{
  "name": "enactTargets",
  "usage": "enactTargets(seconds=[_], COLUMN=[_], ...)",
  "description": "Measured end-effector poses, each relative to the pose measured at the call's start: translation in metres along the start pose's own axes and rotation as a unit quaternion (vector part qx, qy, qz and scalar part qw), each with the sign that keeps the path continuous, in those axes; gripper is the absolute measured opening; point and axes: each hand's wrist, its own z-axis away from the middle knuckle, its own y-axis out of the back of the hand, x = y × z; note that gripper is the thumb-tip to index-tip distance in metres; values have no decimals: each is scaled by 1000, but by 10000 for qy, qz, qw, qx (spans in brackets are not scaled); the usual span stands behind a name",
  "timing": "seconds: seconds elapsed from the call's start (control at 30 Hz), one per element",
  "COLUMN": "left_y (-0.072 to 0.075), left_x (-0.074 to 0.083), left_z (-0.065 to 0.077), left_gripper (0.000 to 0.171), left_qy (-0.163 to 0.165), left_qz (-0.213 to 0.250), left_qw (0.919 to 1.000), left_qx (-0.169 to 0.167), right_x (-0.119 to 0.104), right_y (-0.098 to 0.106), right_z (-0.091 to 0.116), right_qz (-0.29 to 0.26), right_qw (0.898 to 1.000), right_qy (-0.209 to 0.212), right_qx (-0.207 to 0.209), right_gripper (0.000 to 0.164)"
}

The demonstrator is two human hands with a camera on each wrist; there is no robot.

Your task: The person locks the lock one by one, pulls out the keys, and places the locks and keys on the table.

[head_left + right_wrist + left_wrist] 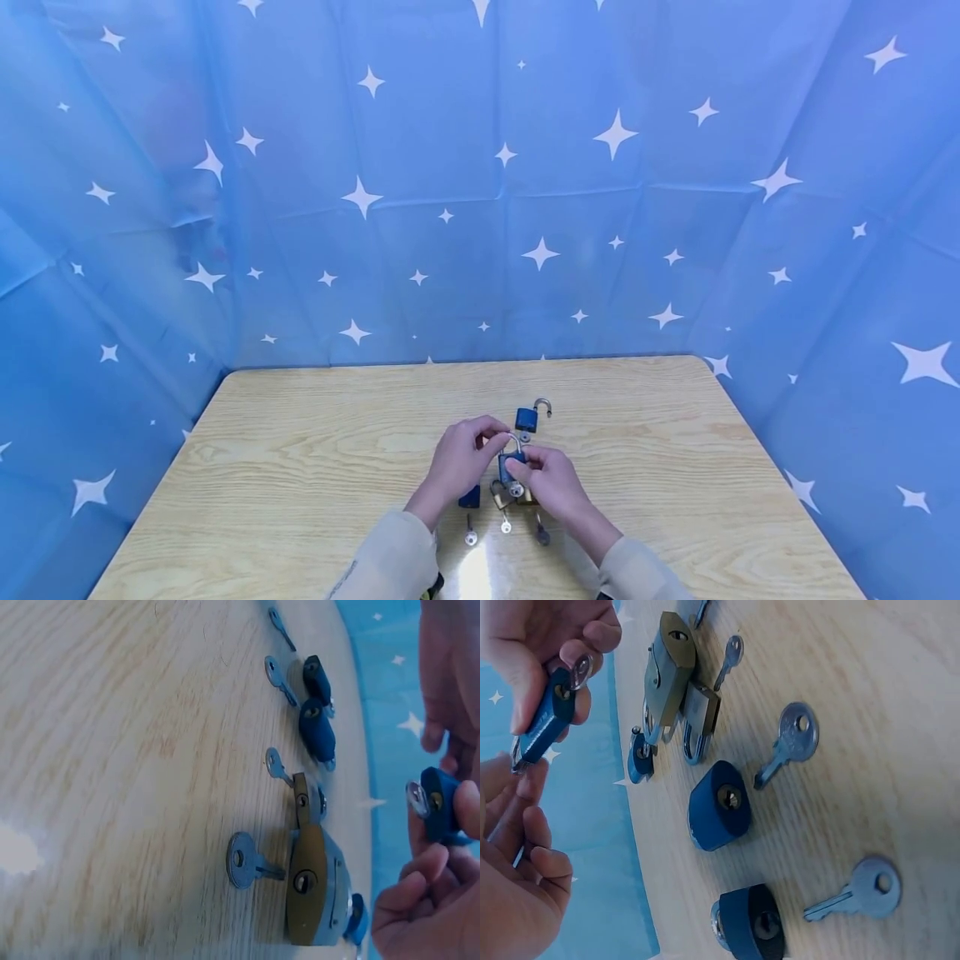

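Observation:
In the head view, my right hand [555,479] grips the body of a blue padlock [512,465] between thumb and fingers. My left hand [465,450] pinches the shackle at its top. The padlock is held above the table; fingers partly hide the shackle, so I cannot tell whether it is latched. A silver key [417,799] sits at the keyhole end of this padlock in the right wrist view; how far it is inserted is unclear. Beneath the hands are a large brass padlock [669,667] and a smaller brass padlock [702,709].
Behind the hands lies a blue padlock [527,418] with its shackle swung out and a key [525,437] beside it. Two more blue padlocks, one nearer [720,806] and one farther left [751,922], stand on the wooden table [300,467]. Loose keys [866,889] lie before the locks.

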Motion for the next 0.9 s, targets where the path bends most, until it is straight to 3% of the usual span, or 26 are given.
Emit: enactTargets(seconds=[0.2,0.37,0.57,0.9], left_y=[1,-4,-17,-39], left_x=[-6,-6,2,7], left_z=[13,28,39,40], left_gripper=[23,19,18,17], left_qy=[196,553,623,1146], left_qz=[411,562,809,1838], left_qw=[9989,9968,9941,9762], left_qx=[142,-123,-367,139], right_x=[1,0,-2,-4], right_y=[2,6,10,9], right_z=[-3,-5,-9,-8], right_qz=[-209,-240,-306,-250], right_qw=[9993,9983,9973,9979], right_qy=[-210,-383,-481,-422], right_qx=[243,363,453,418], right_gripper=[20,27,30,27])
